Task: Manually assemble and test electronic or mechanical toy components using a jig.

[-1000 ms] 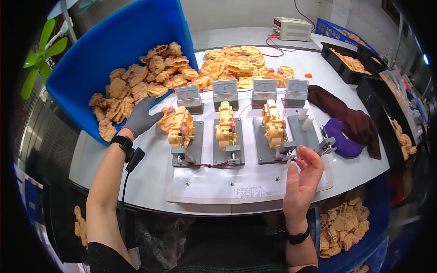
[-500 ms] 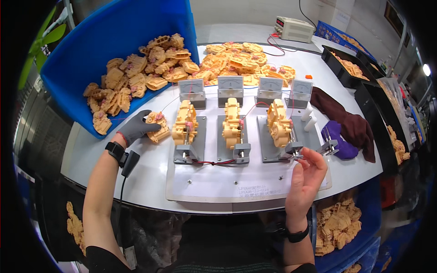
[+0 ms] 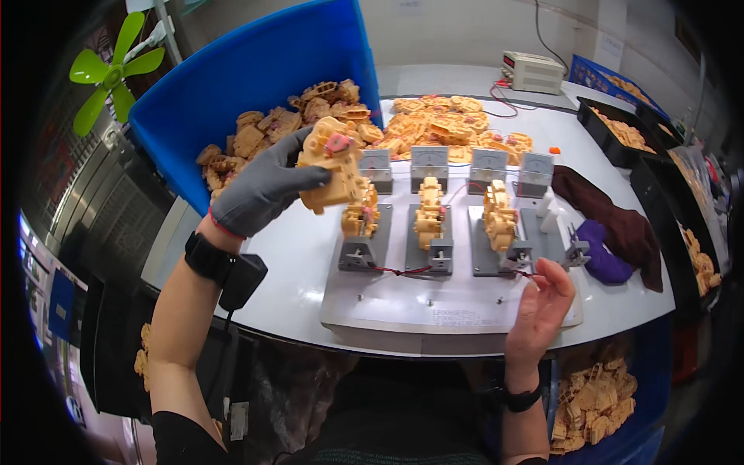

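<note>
My left hand (image 3: 263, 190), in a grey glove, is closed around a yellow plastic gearbox housing (image 3: 333, 190) with a pink part on it. It holds the housing up above the table, in front of the blue bin. My right hand (image 3: 545, 310) is bare, its fingers loosely curled and apart with nothing visible in them. It hovers just in front of the right-hand test fixture (image 3: 487, 260). Similar yellow housings sit upright in the left fixture (image 3: 360, 217), the middle fixture (image 3: 428, 221) and the right one. The raised housing partly hides the left fixture's housing.
Behind the fixtures stand several dial meters (image 3: 488, 164). A large blue bin (image 3: 232, 85) of housings tilts at the left, with a loose pile (image 3: 442, 124) beside it. Purple cloth (image 3: 604, 256) and brown cloth (image 3: 620, 225) lie at right. A power supply (image 3: 533, 71) stands at the back.
My left hand has lifted the housing off the table and brought it up and to the right. My right hand stays by the right fixture. The whole view has shifted.
</note>
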A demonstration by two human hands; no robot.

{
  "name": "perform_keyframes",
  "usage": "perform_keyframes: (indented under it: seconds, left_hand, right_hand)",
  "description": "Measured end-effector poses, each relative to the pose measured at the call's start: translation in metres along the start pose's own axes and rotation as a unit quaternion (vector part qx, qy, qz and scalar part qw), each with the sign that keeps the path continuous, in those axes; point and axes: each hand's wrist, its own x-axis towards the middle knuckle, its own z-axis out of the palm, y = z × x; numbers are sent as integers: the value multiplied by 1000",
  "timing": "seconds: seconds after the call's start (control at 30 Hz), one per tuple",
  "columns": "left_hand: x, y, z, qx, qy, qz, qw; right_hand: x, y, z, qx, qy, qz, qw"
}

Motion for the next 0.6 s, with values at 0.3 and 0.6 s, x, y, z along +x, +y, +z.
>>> perform_keyframes:
  seconds: [0.3,0.6]
  left_hand:
    - [-6,30,143,89,-169,99,977]
    - [0,33,163,194,-241,55,949]
  right_hand:
    - [10,-57,14,224,-166,102,955]
    - [22,-64,-35,205,-151,123,959]
